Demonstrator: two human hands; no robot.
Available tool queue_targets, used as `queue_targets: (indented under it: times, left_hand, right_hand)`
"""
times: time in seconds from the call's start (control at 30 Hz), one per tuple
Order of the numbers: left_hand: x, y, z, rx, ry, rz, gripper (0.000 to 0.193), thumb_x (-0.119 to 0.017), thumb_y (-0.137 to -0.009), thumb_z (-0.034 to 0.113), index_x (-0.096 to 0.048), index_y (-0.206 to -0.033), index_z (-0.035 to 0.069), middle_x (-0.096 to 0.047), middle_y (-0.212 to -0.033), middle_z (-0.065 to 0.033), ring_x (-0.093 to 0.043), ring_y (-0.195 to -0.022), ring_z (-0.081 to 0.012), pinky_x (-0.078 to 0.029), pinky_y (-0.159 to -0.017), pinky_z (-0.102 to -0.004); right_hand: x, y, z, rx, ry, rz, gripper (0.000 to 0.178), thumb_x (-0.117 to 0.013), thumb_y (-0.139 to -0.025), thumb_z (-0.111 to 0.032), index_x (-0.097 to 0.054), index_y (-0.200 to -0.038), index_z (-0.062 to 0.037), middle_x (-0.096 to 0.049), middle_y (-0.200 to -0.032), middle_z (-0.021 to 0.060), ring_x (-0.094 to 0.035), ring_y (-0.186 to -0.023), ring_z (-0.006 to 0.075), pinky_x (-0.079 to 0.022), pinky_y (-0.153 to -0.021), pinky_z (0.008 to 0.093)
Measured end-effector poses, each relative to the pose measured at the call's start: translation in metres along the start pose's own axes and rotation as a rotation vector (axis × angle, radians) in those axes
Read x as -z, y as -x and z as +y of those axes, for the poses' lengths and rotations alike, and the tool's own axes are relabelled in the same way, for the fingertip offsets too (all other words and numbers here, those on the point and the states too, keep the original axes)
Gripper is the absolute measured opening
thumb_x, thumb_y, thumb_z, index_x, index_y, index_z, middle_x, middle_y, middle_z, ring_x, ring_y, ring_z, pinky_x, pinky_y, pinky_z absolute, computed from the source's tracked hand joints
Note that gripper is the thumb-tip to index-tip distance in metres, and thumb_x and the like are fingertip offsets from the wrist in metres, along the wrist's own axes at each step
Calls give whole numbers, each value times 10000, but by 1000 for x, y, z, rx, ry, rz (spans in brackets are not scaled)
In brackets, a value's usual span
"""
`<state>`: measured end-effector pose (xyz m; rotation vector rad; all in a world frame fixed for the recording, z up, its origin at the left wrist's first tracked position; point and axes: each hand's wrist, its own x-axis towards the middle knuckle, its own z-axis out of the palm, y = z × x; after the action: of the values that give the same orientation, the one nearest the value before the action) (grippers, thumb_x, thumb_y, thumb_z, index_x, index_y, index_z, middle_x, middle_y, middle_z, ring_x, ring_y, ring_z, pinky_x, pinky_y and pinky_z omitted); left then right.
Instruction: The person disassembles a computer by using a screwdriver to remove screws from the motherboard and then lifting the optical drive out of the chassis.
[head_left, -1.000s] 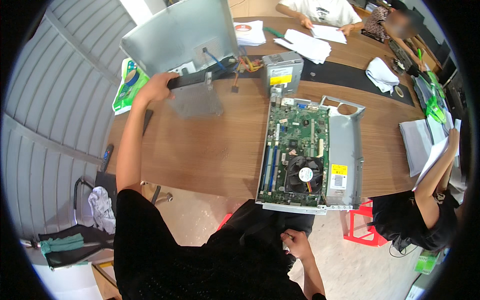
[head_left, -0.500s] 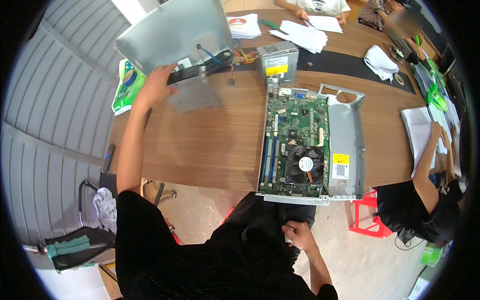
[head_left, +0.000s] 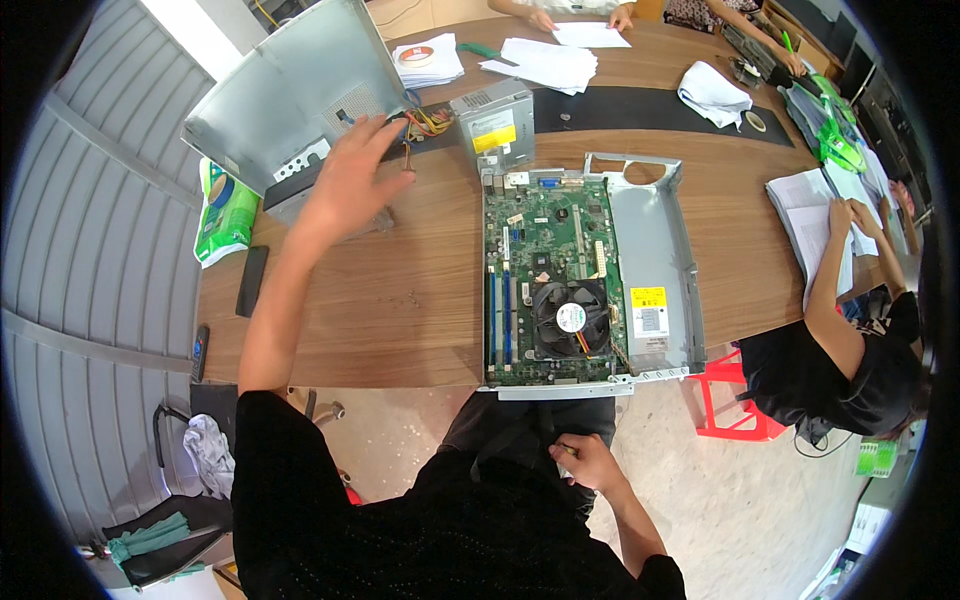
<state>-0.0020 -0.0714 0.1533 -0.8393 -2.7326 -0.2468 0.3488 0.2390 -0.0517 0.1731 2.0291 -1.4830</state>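
My left hand [head_left: 352, 185] is raised over a grey metal drive cage [head_left: 288, 203], fingers spread and holding nothing. It hides much of the cage, which lies by a large silver case cover [head_left: 285, 95] standing tilted. Low in front of my lap, my right hand [head_left: 590, 463] is closed around something small with a yellowish bit showing; its kind is hidden. Before me an open computer case [head_left: 655, 230] bears a green motherboard [head_left: 545, 225] with a black cooling fan [head_left: 571, 318]. Behind it stands a boxy power supply [head_left: 495, 125] with coloured cables [head_left: 430, 122] beside it.
A green-white packet [head_left: 228, 222], a black slab-like object [head_left: 252, 282] and a remote control [head_left: 200, 350] lie along the left. Papers [head_left: 545, 62] and a white cloth [head_left: 714, 94] lie farther back. Other people sit at the far and right sides; a red stool [head_left: 722, 400] stands at right.
My left hand has come off the drive cage, moving right and spreading its fingers. The whole view has shifted, so things appear farther left. My right hand stays closed near my lap.
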Motion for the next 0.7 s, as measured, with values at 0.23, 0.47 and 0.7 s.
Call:
queue_targets:
  times: [0.23, 0.47, 0.7]
  left_hand:
    - [-19, 19, -15, 50, 139, -38, 692, -741, -912, 244, -446, -1513, 67, -464, -1531, -239, -392, -1450, -434, -340, -1193, -471]
    - [-43, 62, 71, 20, 548, -438, 777, -705, -969, 253, -292, -1588, 28, -371, -1601, -247, -337, -1502, -378, -281, -1228, -447]
    - [-116, 141, 118, 261, 1340, -504, 949, -673, -991, 336, -70, -1601, -69, -166, -1654, -324, -201, -1554, -379, -204, -1245, -438]
  right_hand:
    - [1, -3, -1, 36, 7, -6, 270, -632, -983, -229, -691, -895, 19, -660, -646, 118, -680, -503, 220, -517, -493, 340]
    - [6, -3, 1, -10, -14, -22, 322, -635, -982, -311, -691, -871, -14, -674, -630, 139, -684, -494, 256, -529, -517, 370]
    - [4, -3, -3, 46, 2, -33, 277, -639, -983, -243, -678, -859, 1, -659, -601, 117, -676, -489, 231, -520, -493, 335]
